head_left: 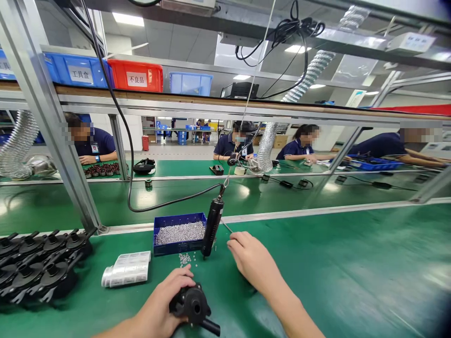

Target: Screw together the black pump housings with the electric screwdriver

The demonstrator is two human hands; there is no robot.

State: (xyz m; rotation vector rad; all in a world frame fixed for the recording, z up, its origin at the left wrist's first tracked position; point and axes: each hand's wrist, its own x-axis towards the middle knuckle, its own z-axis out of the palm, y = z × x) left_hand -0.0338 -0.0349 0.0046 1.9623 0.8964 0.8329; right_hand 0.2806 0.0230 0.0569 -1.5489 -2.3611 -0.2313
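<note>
Black part [183,300], with round port [196,306] and side pipe [210,327]: held low over the near stretch of green bench top [334,263]. Port facing camera, pipe slanting off to lower right. Cannot tell whether touching the bench; underside hidden.

Gripped from the left side by left hand [165,300], fingers curled about the far flank; placement of the near digits partly hidden.

Handling (judged): probably moulded plastic, light for its bulk, stiff throughout. Likely slides or rolls a little on smooth curved flanks; unlikely to dent. Weakest feature probably the pipe, so no lifting or levering by it. Best held round the main body, port left uncovered.

Right hand [252,258]: just right of the hanging driver, apart from the black part. Fingers drawn narrow, apparently pinching thin grey rod [226,226], with its end pointing to upper left; contact itself partly covered.

Further out: black electric driver [213,227] hanging upright, slightly tilted, tip down, in front of the right end of blue tray [176,249]. Inside the tray, small metal pieces [181,232]; a few loose pieces [185,259] spilled in front. To the left, white label roll [128,269], then rows of similar black parts [52,272].
</note>
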